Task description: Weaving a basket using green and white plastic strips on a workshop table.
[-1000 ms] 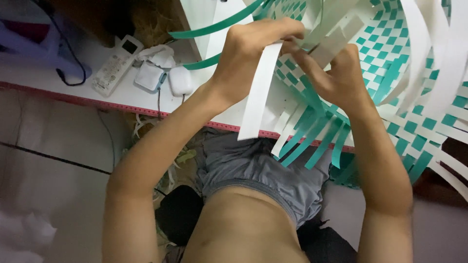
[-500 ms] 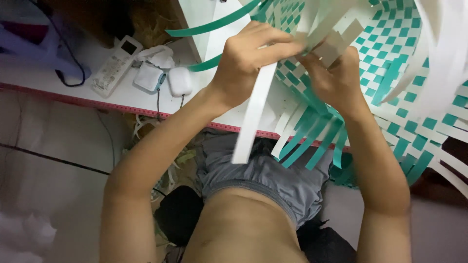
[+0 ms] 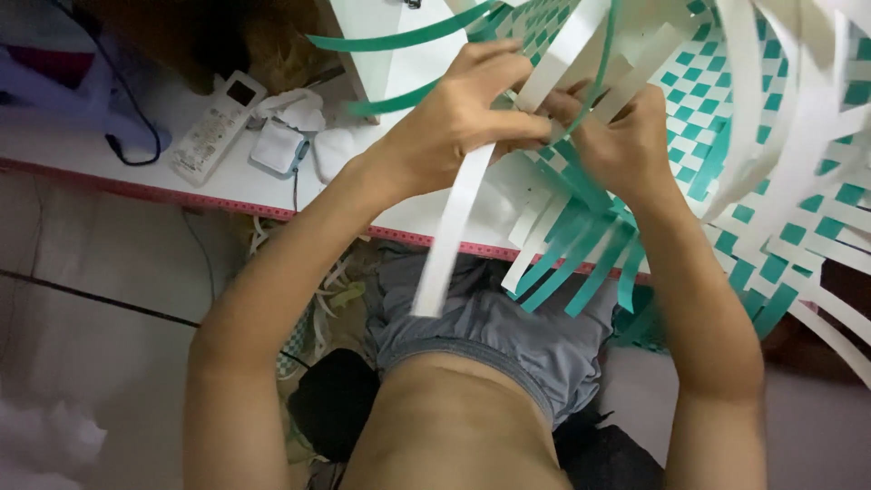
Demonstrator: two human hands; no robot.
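White strip point(image 3: 454, 227) pinched in left hand point(image 3: 454, 127) fingers, right hand point(image 3: 626, 136) fingers seemingly clamped on basket weave point(image 3: 726, 118)

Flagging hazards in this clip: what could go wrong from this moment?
The long white strip pinched by the left hand hangs free and blurred; it might kink or slip out of the green-and-white weave. Loose green strip ends under the right hand could perhaps snag or loosen.
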